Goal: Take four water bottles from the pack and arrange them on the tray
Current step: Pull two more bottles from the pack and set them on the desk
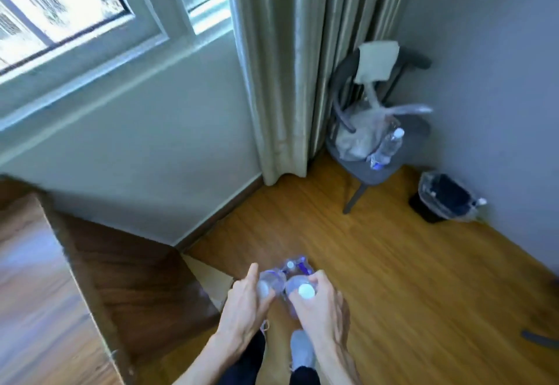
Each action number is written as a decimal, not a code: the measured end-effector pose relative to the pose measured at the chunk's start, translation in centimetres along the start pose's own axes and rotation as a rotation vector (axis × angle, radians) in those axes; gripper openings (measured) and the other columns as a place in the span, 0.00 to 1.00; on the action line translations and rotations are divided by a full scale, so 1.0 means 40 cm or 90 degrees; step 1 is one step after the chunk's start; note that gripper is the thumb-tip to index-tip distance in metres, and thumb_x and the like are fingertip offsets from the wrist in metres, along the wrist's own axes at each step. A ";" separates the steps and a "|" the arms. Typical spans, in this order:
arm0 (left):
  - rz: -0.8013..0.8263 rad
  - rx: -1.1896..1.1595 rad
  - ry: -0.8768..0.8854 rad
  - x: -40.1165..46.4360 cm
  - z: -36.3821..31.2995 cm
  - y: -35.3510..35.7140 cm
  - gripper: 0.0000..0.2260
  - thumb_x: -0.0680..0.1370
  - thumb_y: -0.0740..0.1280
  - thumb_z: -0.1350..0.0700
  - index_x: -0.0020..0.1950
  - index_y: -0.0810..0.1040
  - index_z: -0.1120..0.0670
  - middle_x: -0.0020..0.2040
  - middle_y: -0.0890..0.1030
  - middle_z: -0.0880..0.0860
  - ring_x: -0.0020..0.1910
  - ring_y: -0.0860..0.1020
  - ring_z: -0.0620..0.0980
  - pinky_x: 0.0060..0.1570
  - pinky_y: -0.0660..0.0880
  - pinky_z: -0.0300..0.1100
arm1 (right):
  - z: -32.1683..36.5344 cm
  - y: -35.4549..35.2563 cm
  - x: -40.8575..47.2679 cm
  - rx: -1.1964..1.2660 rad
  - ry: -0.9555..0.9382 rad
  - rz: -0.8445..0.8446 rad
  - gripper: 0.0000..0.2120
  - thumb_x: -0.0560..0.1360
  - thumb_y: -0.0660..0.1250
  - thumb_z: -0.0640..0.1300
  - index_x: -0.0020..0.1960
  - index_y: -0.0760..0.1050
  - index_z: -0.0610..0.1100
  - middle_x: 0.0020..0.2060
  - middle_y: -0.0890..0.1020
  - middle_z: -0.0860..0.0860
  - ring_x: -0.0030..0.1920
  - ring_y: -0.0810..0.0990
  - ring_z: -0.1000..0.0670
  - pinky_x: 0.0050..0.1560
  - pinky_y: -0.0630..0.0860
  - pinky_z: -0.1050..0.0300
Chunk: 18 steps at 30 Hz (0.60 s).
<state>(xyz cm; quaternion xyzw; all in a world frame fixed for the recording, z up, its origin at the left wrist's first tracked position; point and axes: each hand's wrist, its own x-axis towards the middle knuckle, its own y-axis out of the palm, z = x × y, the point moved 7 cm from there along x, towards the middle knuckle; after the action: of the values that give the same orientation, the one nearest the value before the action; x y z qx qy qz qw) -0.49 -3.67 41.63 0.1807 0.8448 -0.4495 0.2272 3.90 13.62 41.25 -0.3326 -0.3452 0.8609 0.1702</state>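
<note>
A pack of clear water bottles (295, 267) with white caps and blue labels stands on the wooden floor right in front of my feet. My left hand (246, 306) grips the neck of the left bottle (269, 282). My right hand (319, 303) is closed around the neck of the right bottle (306, 290), whose white cap shows between my fingers. A third bottle's cap is visible just behind them. No tray is in view.
A dark wooden table (45, 278) fills the left. A grey chair (378, 155) in the corner carries a plastic bag and another bottle (388, 147). A lined black bin (444, 197) stands by the right wall. Curtains (290, 67) hang beside the window.
</note>
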 end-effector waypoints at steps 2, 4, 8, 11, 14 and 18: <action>-0.037 -0.018 0.007 -0.063 -0.004 -0.047 0.23 0.79 0.65 0.47 0.70 0.67 0.56 0.57 0.81 0.58 0.54 0.78 0.58 0.53 0.73 0.47 | 0.054 -0.057 -0.045 0.008 -0.069 -0.009 0.10 0.64 0.70 0.53 0.42 0.74 0.51 0.41 0.85 0.52 0.46 0.82 0.43 0.37 0.66 0.57; -0.079 -0.043 0.025 -0.125 -0.020 -0.105 0.15 0.77 0.65 0.48 0.58 0.69 0.54 0.45 0.80 0.55 0.45 0.77 0.60 0.45 0.74 0.48 | 0.115 -0.103 -0.089 -0.013 -0.142 0.000 0.09 0.65 0.70 0.51 0.40 0.72 0.50 0.40 0.84 0.51 0.45 0.81 0.43 0.37 0.65 0.56; -0.176 -0.069 0.057 -0.252 -0.036 -0.211 0.11 0.75 0.65 0.49 0.46 0.62 0.48 0.32 0.69 0.46 0.37 0.68 0.60 0.35 0.70 0.42 | 0.224 -0.151 -0.180 -0.077 -0.316 0.038 0.12 0.63 0.69 0.55 0.39 0.72 0.49 0.36 0.83 0.51 0.39 0.81 0.45 0.36 0.76 0.52; -0.253 -0.077 0.057 -0.341 -0.025 -0.279 0.12 0.75 0.67 0.51 0.45 0.63 0.49 0.31 0.67 0.44 0.41 0.71 0.59 0.28 0.66 0.30 | 0.297 -0.155 -0.256 -0.101 -0.426 0.069 0.13 0.63 0.70 0.58 0.40 0.73 0.50 0.35 0.83 0.54 0.38 0.82 0.49 0.37 0.81 0.50; -0.305 -0.120 0.021 -0.419 0.036 -0.343 0.12 0.71 0.66 0.48 0.40 0.62 0.47 0.29 0.69 0.46 0.31 0.64 0.56 0.26 0.65 0.34 | 0.385 -0.146 -0.347 -0.131 -0.531 0.096 0.14 0.62 0.70 0.59 0.40 0.75 0.50 0.34 0.83 0.54 0.39 0.82 0.49 0.38 0.81 0.51; -0.373 -0.162 -0.040 -0.540 0.160 -0.425 0.14 0.66 0.65 0.43 0.39 0.64 0.50 0.30 0.74 0.51 0.30 0.68 0.53 0.31 0.68 0.49 | 0.505 -0.093 -0.499 -0.167 -0.648 0.155 0.16 0.62 0.69 0.62 0.39 0.74 0.50 0.34 0.82 0.55 0.38 0.82 0.51 0.39 0.81 0.52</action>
<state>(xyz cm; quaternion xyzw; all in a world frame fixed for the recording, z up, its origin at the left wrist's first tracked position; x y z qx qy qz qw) 10.20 -20.26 61.79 -0.1138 0.9029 -0.3920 0.1346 4.56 -3.91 63.90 0.0707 -0.4479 0.8763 -0.1627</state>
